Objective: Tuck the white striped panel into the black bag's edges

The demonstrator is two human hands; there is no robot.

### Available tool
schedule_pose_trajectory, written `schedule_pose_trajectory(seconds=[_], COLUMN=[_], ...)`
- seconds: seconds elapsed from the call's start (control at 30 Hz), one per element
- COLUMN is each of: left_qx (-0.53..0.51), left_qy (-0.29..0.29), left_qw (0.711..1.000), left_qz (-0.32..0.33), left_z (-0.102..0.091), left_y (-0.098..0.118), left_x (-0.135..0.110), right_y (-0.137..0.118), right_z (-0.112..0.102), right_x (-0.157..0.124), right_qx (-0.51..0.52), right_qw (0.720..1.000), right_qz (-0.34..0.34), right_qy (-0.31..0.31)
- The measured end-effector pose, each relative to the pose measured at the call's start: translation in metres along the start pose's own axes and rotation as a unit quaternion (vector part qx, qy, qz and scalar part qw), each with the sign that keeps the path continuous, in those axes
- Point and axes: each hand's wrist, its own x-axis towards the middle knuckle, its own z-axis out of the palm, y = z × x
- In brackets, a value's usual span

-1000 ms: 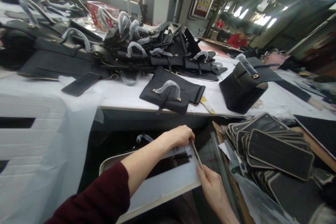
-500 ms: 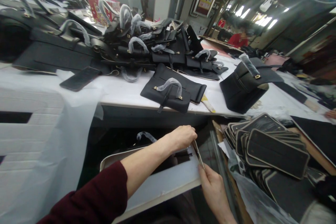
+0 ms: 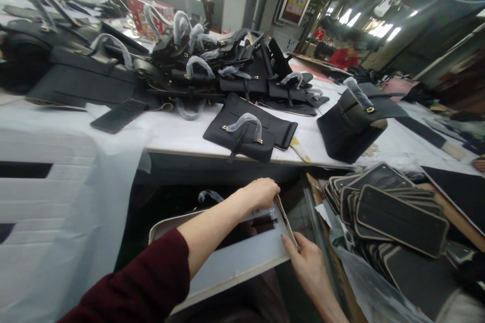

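In front of my lap is an unfinished handbag (image 3: 242, 255), its pale grey inner side towards me and its edges light. A plastic-wrapped handle (image 3: 210, 196) shows beyond its far edge. My left hand (image 3: 263, 193) reaches across and closes over the far end of the bag's right edge. Lower on that same edge, my right hand (image 3: 308, 257) pinches it between thumb and fingers. Between the two hands the edge strip bends outward a little. My left forearm hides part of the bag's middle.
On the white worktable (image 3: 178, 139) lie a flat black handbag (image 3: 242, 128) and a heap of others (image 3: 227, 68). A boxy black bag (image 3: 350, 121) stands to the right. Stacked black panels (image 3: 401, 219) lie at right. A person in red (image 3: 343, 58) sits far back.
The bag's right edge has turned slightly and bows more between my hands. My left hand has shifted slightly left and my right thumb further onto the pale inner side.
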Motion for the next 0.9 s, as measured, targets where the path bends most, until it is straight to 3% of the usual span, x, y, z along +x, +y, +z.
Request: schedule_pose_trajectory(seconds=[0.13,0.53,0.8,0.9], left_qx=[0.011,0.048,0.058,0.059], left_qy=[0.006,0.046,0.044,0.045], left_qw=[1.0,0.997,0.996,0.997], left_qz=[0.003,0.034,0.043,0.031], left_z=[0.001,0.009,0.004,0.001], left_y=[0.001,0.006,0.014,0.015], left_x=[0.0,-0.008,-0.009,-0.01], right_y=[0.007,-0.004,-0.005,-0.003], right_z=[0.003,0.004,-0.002,-0.004], right_x=[0.001,-0.008,0.0,0.009], right_qx=[0.003,-0.031,-0.097,-0.095], right_qw=[1.0,0.997,0.995,0.995], right_qz=[-0.019,-0.05,-0.006,-0.027], right_qy=[0.024,0.058,-0.003,-0.004])
